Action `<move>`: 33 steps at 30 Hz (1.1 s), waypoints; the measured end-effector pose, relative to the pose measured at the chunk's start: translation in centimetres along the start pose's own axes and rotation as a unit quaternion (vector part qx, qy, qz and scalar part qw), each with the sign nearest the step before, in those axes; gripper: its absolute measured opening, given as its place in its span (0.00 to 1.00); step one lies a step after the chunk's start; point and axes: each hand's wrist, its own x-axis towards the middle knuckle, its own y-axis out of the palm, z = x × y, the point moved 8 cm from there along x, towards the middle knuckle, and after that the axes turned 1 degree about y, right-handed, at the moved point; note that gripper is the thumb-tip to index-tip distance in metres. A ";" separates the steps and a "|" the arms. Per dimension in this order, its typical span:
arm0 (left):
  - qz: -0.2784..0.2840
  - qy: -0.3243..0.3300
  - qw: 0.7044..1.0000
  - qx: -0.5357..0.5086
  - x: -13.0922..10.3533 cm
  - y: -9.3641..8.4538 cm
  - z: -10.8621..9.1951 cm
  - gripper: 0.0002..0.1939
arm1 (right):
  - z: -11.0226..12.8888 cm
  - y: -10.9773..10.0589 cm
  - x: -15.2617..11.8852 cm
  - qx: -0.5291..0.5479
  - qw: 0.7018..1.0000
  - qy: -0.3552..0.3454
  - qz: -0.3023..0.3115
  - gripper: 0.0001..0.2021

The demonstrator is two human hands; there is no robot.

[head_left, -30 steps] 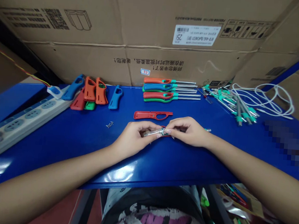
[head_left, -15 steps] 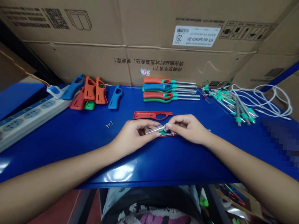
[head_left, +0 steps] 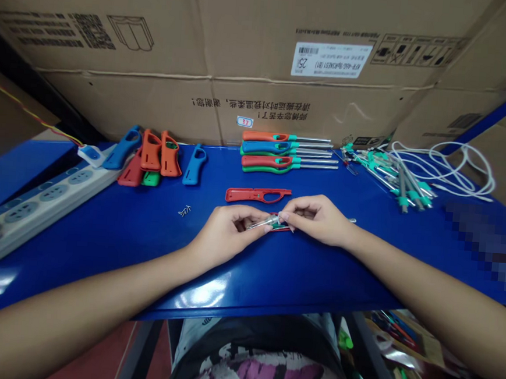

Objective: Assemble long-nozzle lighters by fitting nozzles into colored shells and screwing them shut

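Note:
My left hand [head_left: 234, 229] is closed on a clear tube-like part [head_left: 259, 221], held slantwise between thumb and fingers. The fingertips of my right hand [head_left: 314, 218] pinch at the tube's right end; any small piece between them is too small to name. Beneath both hands lies a red lighter shell with green inside [head_left: 281, 227], mostly hidden. Just behind them a second red shell half [head_left: 259, 195] rests on the blue table, its inner side up. Several small screws [head_left: 184, 211] lie to the left of my left hand.
Several lighters [head_left: 267, 148] lie in a stack at the back. Coloured handle shells [head_left: 151, 152] and a power strip [head_left: 51, 197] are on the left. Metal tubes with green parts [head_left: 404, 184] and a white cable [head_left: 452, 164] lie back right. A cardboard wall [head_left: 146, 99] stands behind.
My left hand has tilted slightly around the clear part, and both hands stay close together. The whole view has shifted a little.

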 end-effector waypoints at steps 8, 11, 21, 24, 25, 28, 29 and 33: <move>-0.011 0.002 1.000 -0.005 0.0 0.1 -0.1 0.09 | 0.1 0.2 -0.2 -0.029 0.999 -0.019 -0.008 0.17; -0.013 0.003 1.000 -0.007 0.0 0.2 -0.1 0.09 | 0.1 0.2 -0.2 -0.036 0.999 -0.021 -0.016 0.17; -0.011 0.012 0.999 -0.041 0.2 -0.3 -0.1 0.12 | 0.4 0.1 0.1 0.009 1.000 0.006 0.006 0.18; -0.012 0.011 0.999 -0.045 0.2 -0.4 -0.1 0.13 | 0.3 0.0 0.1 0.012 1.000 0.011 0.004 0.17; -0.011 0.009 0.999 -0.042 0.2 -0.4 -0.1 0.13 | 0.2 -0.1 0.1 0.014 1.000 0.008 0.002 0.16; -0.009 0.008 1.000 -0.025 0.1 -0.4 -0.2 0.13 | 0.3 -0.1 0.0 0.016 1.000 -0.008 -0.007 0.15; -0.009 0.007 1.000 -0.020 0.1 -0.5 -0.2 0.12 | 0.3 -0.1 0.0 0.015 1.000 -0.011 -0.008 0.15; -0.018 0.008 1.000 -0.015 0.1 -0.6 -0.3 0.11 | 0.3 -0.1 0.1 0.017 1.000 -0.012 -0.010 0.16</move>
